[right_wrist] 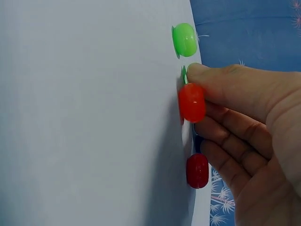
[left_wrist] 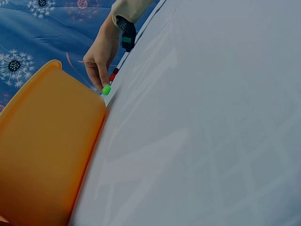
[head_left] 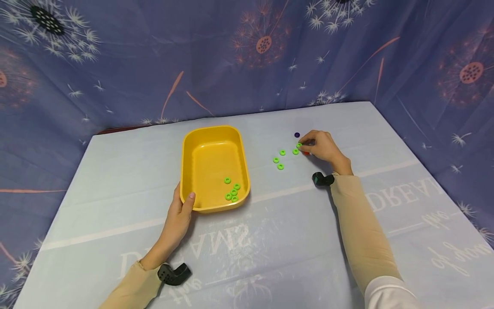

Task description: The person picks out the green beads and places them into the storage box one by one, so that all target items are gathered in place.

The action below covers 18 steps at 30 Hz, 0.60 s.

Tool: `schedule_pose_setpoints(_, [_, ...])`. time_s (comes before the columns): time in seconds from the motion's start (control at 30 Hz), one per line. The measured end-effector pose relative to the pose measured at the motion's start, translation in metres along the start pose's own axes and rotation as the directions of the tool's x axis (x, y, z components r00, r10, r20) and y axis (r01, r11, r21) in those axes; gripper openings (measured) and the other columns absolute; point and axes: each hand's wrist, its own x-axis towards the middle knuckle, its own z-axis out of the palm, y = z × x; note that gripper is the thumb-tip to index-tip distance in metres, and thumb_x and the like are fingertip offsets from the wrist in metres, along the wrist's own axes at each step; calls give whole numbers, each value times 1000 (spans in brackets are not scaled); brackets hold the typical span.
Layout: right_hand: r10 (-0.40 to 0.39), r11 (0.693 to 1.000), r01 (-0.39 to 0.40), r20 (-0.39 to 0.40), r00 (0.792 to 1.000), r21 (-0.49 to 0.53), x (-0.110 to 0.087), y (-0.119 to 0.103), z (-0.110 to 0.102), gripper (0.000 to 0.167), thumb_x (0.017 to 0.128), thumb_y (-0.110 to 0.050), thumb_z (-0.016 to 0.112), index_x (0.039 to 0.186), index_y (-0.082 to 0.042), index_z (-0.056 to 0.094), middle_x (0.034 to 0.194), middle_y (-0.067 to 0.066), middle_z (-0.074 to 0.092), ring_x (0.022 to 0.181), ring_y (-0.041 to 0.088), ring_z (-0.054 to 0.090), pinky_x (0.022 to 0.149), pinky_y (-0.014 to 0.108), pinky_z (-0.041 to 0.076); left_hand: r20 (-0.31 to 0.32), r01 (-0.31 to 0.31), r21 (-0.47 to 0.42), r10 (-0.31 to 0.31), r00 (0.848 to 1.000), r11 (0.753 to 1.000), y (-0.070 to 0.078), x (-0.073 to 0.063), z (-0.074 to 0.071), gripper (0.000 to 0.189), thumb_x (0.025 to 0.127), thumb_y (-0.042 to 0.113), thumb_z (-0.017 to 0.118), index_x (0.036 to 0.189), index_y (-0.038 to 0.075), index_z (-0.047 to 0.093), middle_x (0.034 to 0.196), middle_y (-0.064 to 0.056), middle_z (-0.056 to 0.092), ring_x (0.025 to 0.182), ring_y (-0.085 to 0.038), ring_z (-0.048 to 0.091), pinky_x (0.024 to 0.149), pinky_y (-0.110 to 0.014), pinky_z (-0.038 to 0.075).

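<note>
My left hand (head_left: 179, 216) grips the near left corner of a yellow plastic tray (head_left: 214, 165), thumb over the rim. Inside the tray several green ring-shaped beads (head_left: 234, 192) lie near its front right corner. My right hand (head_left: 322, 146) is over the table to the tray's right, pinching a green ring bead (head_left: 299, 146) between thumb and finger. Other green beads (head_left: 280, 166) lie between that hand and the tray. An orange-red bead (right_wrist: 192, 102) and a dark red bead (right_wrist: 197, 171) sit close under the right hand. The held bead is mostly hidden in the right wrist view.
A dark purple bead (head_left: 297, 134) lies just beyond the right fingertips. Everything stands on a table with a pale printed cloth (head_left: 270, 240). Behind and beside it hangs a blue curtain (head_left: 216, 56) with dandelion patterns. A black device (head_left: 323, 179) is worn on the right wrist.
</note>
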Motion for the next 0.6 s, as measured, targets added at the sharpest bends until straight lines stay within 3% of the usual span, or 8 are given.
schedule_pose_setpoints(0.37, [35,998,-35,-10,999,58,-3,-6,-4,26,89,-11,73,111,2,72,113,21,66,104,36,62,94,50,47,-2,4,12,-4,1000,1000,-1,0,1,62,109,29,37,159,8,7,162,-16,18,148,-32,22,118,-52,21])
schedule_pose_setpoints(0.6, [-1,999,2,-31,1000,50,-2,-14,-7,23,90,-11,71,110,1,73,113,20,67,104,35,60,91,48,47,-6,-2,15,2,1000,1000,-1,-1,1,61,109,28,36,159,9,8,162,-16,19,148,-31,22,118,-51,20])
